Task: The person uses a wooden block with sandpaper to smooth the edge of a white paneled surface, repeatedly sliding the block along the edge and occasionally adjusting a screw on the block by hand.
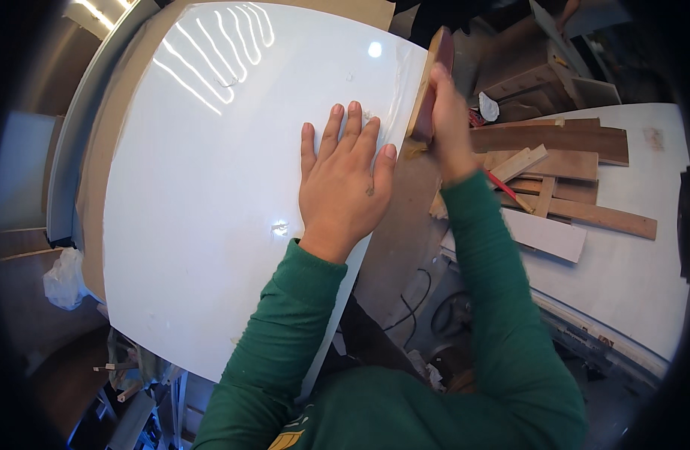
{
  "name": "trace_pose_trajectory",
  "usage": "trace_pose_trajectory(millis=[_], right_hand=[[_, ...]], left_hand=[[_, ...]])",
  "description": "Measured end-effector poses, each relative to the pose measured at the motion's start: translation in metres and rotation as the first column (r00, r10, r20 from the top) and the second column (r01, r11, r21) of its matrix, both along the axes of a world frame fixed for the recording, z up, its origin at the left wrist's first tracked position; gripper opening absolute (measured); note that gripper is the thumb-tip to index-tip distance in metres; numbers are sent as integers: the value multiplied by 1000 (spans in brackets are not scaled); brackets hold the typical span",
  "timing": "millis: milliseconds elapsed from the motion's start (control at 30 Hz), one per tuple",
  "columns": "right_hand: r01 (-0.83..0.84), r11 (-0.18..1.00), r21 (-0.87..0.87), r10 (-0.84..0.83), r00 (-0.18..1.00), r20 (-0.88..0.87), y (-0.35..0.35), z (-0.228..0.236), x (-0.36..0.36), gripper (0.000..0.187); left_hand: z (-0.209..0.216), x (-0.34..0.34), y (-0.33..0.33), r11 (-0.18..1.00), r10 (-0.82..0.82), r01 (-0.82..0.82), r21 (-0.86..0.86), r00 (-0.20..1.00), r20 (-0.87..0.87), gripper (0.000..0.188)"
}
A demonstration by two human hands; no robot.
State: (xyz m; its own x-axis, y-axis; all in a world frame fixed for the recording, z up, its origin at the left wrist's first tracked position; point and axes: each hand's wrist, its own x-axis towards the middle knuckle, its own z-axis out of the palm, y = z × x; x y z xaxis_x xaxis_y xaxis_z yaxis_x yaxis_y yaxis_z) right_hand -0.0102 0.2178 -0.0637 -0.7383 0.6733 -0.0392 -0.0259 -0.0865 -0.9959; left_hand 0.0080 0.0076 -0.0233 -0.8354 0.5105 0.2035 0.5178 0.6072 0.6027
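A large glossy white panel lies flat before me. My left hand rests palm down on it near the right edge, fingers spread and holding nothing. My right hand grips a sanding block, tan on one face and reddish on the other. The block stands on its side against the panel's far right edge. Its grip is partly hidden by my fingers, and the right hand is slightly blurred.
Right of me, a white work surface carries several wood strips, a red pencil-like stick and a white board piece. Brown sheet material shows beneath the panel's left side. A black cable hangs below, right of the panel.
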Motion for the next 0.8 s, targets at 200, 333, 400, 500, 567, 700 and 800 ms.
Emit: trace_pose_trajectory(millis=[200,333,400,500,567,700,800], right_hand=[[63,976,-208,-66,998,-5,-9,-6,3,58],[92,973,-210,-91,996,18,104,11,-63,47],[114,971,-211,-106,993,48,105,5,-63,55],[100,977,-188,-78,990,117,30,-4,-21,64],[-4,999,-33,7,996,93,-31,-23,31,66],[89,985,-149,-84,996,41,-26,-13,29,65],[135,974,-184,-126,990,57,47,14,-34,62]], left_hand=[[1,1,0,999,-13,13,42,1000,15,48],[7,3,13,994,-40,37,103,999,35,51],[8,4,15,993,-40,35,114,998,48,51],[0,0,4,994,-12,4,109,997,72,52],[-1,-2,-5,995,2,-9,99,997,78,54],[3,2,2,995,-11,5,96,998,61,54],[7,2,7,993,-33,25,116,997,65,53]])
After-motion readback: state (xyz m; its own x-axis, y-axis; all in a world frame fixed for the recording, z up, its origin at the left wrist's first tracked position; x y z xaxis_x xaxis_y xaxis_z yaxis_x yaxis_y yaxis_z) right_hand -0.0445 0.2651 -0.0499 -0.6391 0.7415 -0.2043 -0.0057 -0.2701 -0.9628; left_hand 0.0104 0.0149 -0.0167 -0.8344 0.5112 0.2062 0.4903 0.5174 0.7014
